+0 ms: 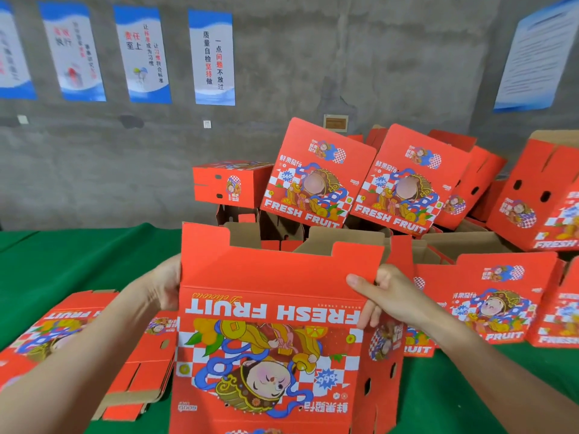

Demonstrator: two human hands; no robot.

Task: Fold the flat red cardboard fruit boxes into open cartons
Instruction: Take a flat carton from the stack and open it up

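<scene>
Left of the upright red cardboard box (269, 339), a stack of flat red cardboard boxes (134, 371) lies on the green cloth table (78, 261). Behind it and to its right sit folded red cardboard cartons (313, 183).

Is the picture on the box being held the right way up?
No, the box shows FRESH FRUIT printed upside down.

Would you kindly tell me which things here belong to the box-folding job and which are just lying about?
Job: held box, gripped by left hand and right hand; flat boxes at left; folded cartons behind.
Lying about: wall posters; green table cover.
</scene>
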